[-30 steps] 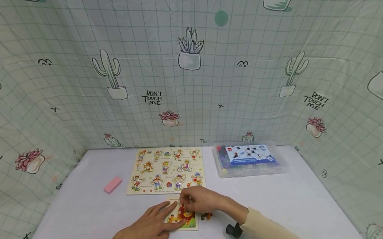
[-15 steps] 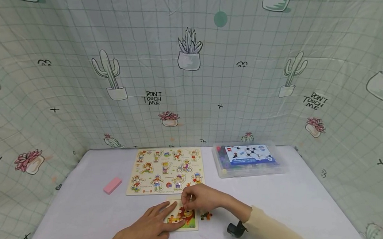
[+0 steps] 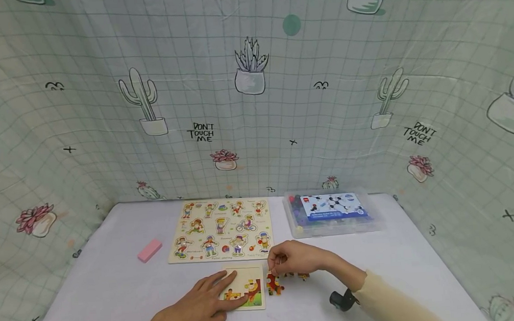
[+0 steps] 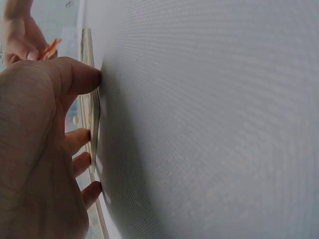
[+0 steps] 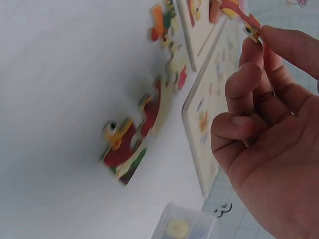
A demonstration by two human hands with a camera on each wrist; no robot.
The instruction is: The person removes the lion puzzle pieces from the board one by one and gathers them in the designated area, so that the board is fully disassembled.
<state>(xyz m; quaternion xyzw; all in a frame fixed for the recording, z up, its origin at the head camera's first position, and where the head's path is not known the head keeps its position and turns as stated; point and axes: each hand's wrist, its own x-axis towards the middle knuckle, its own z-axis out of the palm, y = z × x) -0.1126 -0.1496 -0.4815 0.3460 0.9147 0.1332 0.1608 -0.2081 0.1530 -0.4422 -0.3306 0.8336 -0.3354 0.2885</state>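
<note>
My left hand [image 3: 206, 303] lies over the left side of a small wooden jigsaw board [image 3: 248, 272], its fingers extended on the board. In the left wrist view the thumb [image 4: 82, 77] and fingertips meet the edge of the board. Fitted pieces with yellow, red and green print [image 3: 255, 295] fill its lower part. Just right of the board, my right hand [image 3: 296, 257] pinches a red and yellow jigsaw piece [image 5: 241, 15] between thumb and index finger, raised above the table. Loose jigsaw pieces [image 5: 124, 144] lie on the white table beneath and beside that hand.
Behind the small board lies a larger wooden puzzle board [image 3: 221, 234] with sports figures. A clear plastic case [image 3: 333, 215] with a blue-and-white label stands at back right. A pink block [image 3: 149, 250] sits to the left. A patterned curtain [image 3: 255, 131] encloses the table.
My right hand has moved right, from over the small board to beside it, with the red jigsaw piece. More loose pieces now show under it. The left hand stays in place.
</note>
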